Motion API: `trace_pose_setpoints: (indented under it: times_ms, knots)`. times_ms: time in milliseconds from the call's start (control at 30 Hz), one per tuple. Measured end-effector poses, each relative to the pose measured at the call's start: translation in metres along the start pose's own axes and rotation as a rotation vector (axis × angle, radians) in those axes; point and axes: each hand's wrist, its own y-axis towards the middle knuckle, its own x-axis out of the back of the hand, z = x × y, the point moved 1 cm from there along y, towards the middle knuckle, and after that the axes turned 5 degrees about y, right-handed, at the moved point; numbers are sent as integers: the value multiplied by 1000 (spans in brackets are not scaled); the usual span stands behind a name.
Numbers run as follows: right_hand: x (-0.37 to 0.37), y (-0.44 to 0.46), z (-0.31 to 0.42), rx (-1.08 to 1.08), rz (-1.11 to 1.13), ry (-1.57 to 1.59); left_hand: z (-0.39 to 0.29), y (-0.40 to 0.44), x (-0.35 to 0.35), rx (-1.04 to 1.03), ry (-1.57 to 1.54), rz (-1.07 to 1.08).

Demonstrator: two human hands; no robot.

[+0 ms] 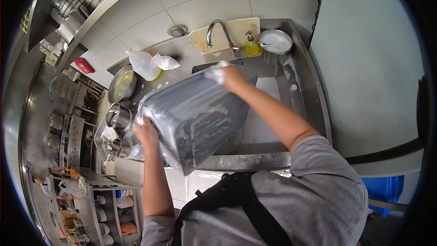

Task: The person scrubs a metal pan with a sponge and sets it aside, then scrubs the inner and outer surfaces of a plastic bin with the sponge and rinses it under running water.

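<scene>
A large grey plastic tub (200, 118), streaked with white suds, is tilted over the sink (273, 136). My left hand (146, 133) is closed on the tub's rim at its left side. At the tub's far edge, my right hand (231, 77) is closed and slightly blurred. Something white and sudsy shows at its fingers, but I cannot make out whether it is foam or a scrubber. Behind the tub rises a curved metal faucet (220, 26), with a yellow soap pump bottle (251, 45) beside it. The tub hides much of the basin.
A pot of foamy water (276, 42) stands at the back right corner. Left of the sink are a white jug (144, 65), a metal bowl (123, 84) and a steel pot (119, 116). A cutting board (198, 37) leans behind the faucet. A wall shelf (107, 7) overhangs the left.
</scene>
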Motion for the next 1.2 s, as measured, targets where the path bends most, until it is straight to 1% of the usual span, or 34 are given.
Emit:
trace_pose_setpoints:
  times_ms: [33, 67, 100, 133, 167, 200, 233, 267, 333, 367, 400, 433, 467, 500, 533, 567, 600, 633, 667, 700, 733, 767, 800, 833, 867, 900, 933, 967, 1000, 1033, 1067, 1133, 1167, 1200]
  knots:
    - [9, 2, -35, 96, -48, 124, 16, 7, -3, 23, -59, 66]
    - [18, 5, -69, 198, -85, 243, 23, 10, -3, 22, -53, 64]
    - [33, 14, -94, 117, -145, 214, 28, 14, -3, 35, 11, -29]
    - [63, 19, -100, -76, -260, 293, 36, 18, -3, 53, 70, -129]
    - [76, 41, -148, -244, -404, 194, 67, 29, -1, 110, 13, -25]
    - [104, 49, -167, -424, -491, 26, 48, 26, 10, 130, -27, 43]
    - [100, 68, -249, -405, -608, -311, 36, 21, 13, 113, -65, -8]
    - [119, 66, -245, -548, -332, -515, 30, 17, 14, 95, -103, -61]
    - [116, 70, -273, -680, -222, -601, 38, 15, 15, 61, -146, -77]
    - [110, 73, -291, -673, -209, -603, 25, 11, 14, 140, -228, -127]
    - [104, 77, -307, -711, -142, -609, 28, 9, 14, 61, -233, -120]
    - [101, 86, -330, -741, -73, -616, 36, 12, 14, -29, -153, -149]
    - [99, 100, -382, -729, -47, -535, 40, 13, 16, -113, -65, -178]
    - [96, 104, -425, -711, -35, -516, 40, 10, 18, -159, -53, -143]
    - [101, 100, -400, -660, -74, -472, 32, 10, 19, -206, -45, -114]
    - [118, 94, -365, -530, -83, -533, 34, 11, 17, -244, -78, -91]
    - [126, 98, -353, -616, -253, -295, 34, 13, 14, -287, -5, -95]
    - [133, 102, -340, -663, -448, -56, 72, 17, 8, -332, -41, -80]
    - [135, 102, -330, -524, -481, 265, 60, 23, 1, -328, -279, 93]
    - [133, 87, -240, -600, -466, 797, 36, 26, -1, -304, -110, 90]
    - [128, 75, -170, -530, -331, 767, -2, 21, 0, -207, -24, 59]
    - [119, 64, -113, -462, -207, 729, -15, 20, -6, -174, -1, 27]
    - [103, 52, -62, -290, -57, 557, -24, 22, -9, -143, 19, 0]
    - [77, 45, -33, -151, 61, 452, -23, 27, -12, -150, 14, 14]
    - [73, 30, 32, -51, 162, 442, -17, 30, -19, -158, 6, 26]
    - [48, 28, 59, 92, 217, 413, -12, 30, -27, -152, 6, -67]
    - [25, 26, 87, 374, 59, 259, -14, 29, -30, -163, -7, -62]
    - [7, 20, 113, 327, 112, 464, -18, 28, -33, -90, -13, -26]
    - [-3, 18, 137, 428, -24, 419, -20, 28, -36, -18, -15, 14]
    - [-1, 18, 155, 392, -6, 385, -16, 29, -38, 9, -32, 104]
    - [-18, 24, 147, 372, -31, 357, -14, 26, -36, 2, -39, 113]
    - [-31, 29, 102, 158, -9, 330, -9, 23, -28, -93, -87, 72]
    - [-20, 31, 75, 57, 33, 274, 4, 28, -22, -135, -101, 80]
    - [-4, 36, 44, -39, 77, 212, 2, 28, -14, -144, -104, 87]
